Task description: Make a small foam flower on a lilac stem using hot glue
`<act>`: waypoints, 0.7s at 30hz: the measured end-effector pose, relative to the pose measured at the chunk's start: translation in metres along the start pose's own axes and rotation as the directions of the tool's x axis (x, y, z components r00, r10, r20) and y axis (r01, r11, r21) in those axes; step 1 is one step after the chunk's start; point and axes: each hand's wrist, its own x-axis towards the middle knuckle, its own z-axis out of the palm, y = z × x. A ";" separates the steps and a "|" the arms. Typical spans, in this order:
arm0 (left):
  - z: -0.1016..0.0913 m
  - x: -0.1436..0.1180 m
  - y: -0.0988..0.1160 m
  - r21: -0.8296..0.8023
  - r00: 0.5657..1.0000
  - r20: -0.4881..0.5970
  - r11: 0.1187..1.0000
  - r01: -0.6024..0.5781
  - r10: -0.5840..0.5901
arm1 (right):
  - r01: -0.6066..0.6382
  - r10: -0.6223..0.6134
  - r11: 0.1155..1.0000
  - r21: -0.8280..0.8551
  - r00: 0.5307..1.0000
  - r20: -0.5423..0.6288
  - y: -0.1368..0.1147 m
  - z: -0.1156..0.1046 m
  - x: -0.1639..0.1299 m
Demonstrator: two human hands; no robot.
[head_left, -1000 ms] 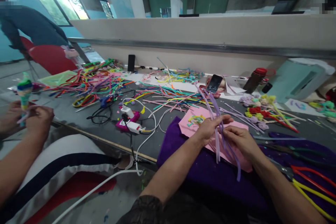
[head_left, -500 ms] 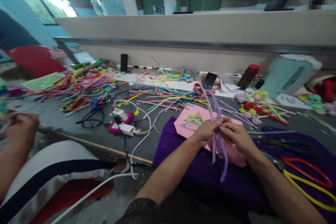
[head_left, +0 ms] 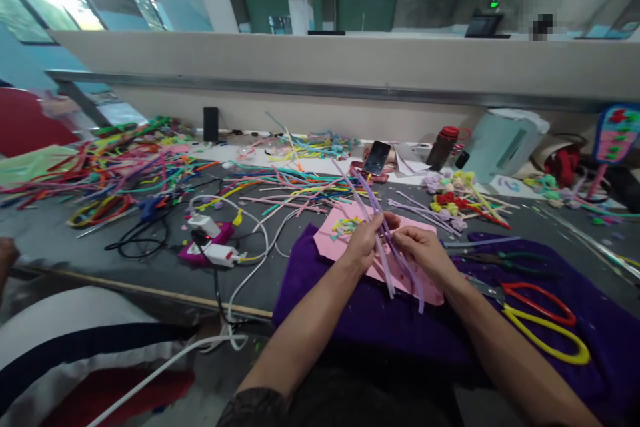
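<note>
Several lilac pipe cleaners (head_left: 385, 240), upright, tips leaning left.

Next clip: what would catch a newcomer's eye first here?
Both hands, left hand and right hand, grip a bundle of lilac pipe cleaners over a pink sheet on purple cloth. Left of them, bright pipe cleaners litter the grey table; red and yellow scissors lie on the right.
</note>
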 end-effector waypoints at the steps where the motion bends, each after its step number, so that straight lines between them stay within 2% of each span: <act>1: -0.002 0.001 0.002 -0.021 1.000 -0.023 1.000 -0.007 0.007 | 0.000 0.000 1.000 -0.013 1.000 -0.002 0.000 0.000 0.000; 5: -0.010 0.002 0.009 -0.111 0.999 -0.016 0.993 0.050 -0.052 | 0.014 -0.014 0.999 -0.039 1.000 -0.001 -0.003 -0.001 -0.004; 8: -0.013 0.003 0.008 -0.160 0.993 -0.054 0.982 0.098 -0.108 | 0.012 -0.011 0.998 -0.067 1.000 0.013 -0.018 -0.006 -0.005; 10: -0.014 0.005 0.005 -0.172 0.990 -0.077 0.980 0.103 -0.118 | 0.047 -0.030 0.988 -0.148 0.993 0.114 -0.038 -0.007 -0.001; 13: -0.014 0.008 -0.002 -0.167 0.975 -0.155 0.977 0.132 -0.158 | 0.197 -0.094 0.930 -0.309 0.943 0.318 -0.078 0.004 0.025; 15: -0.010 0.007 -0.007 -0.186 0.971 -0.159 0.972 0.146 -0.176 | 0.369 -0.191 0.830 -0.418 0.893 0.407 -0.105 0.024 0.056; 17: -0.006 0.004 -0.010 -0.207 0.969 -0.110 0.959 0.194 -0.220 | 0.517 -0.260 0.660 -0.545 0.838 0.480 -0.126 0.055 0.097; 19: -0.004 -0.001 -0.009 -0.203 0.968 -0.090 0.956 0.213 -0.235 | 0.610 -0.295 0.506 -0.610 0.787 0.542 -0.137 0.094 0.142; 21: -0.010 -0.007 -0.001 -0.109 0.984 -0.117 0.986 0.125 -0.138 | 0.624 -0.252 0.353 -0.697 0.781 0.572 -0.138 0.136 0.187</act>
